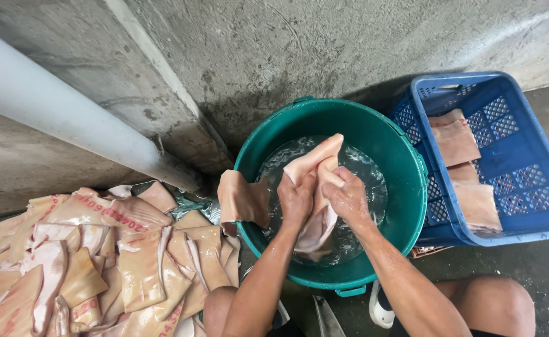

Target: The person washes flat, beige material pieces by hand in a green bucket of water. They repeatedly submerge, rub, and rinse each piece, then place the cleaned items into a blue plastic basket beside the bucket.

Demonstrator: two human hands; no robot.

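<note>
— What do the hands hold?

— The left hand (296, 198) and the right hand (349, 198) both squeeze one pale pork skin piece (317, 187) over the water in the green bucket (405, 187).

— What else is there?

— Another skin piece (242, 200) hangs on the bucket's rim. A pile of skins (112, 262) lies to the left. A blue crate (524, 156) with skins sits to the right.

The green tub (405, 187) stood hemmed in: a concrete wall (255, 68) rose just behind it, a blue crate (536, 224) pressed against its right side, and a heap of pale skin pieces (99, 262) crowded its left. One skin piece (243, 200) draped over the left rim. Open water remained at the tub's far right, and bare floor (536, 268) lay beside the person's knee.
</note>
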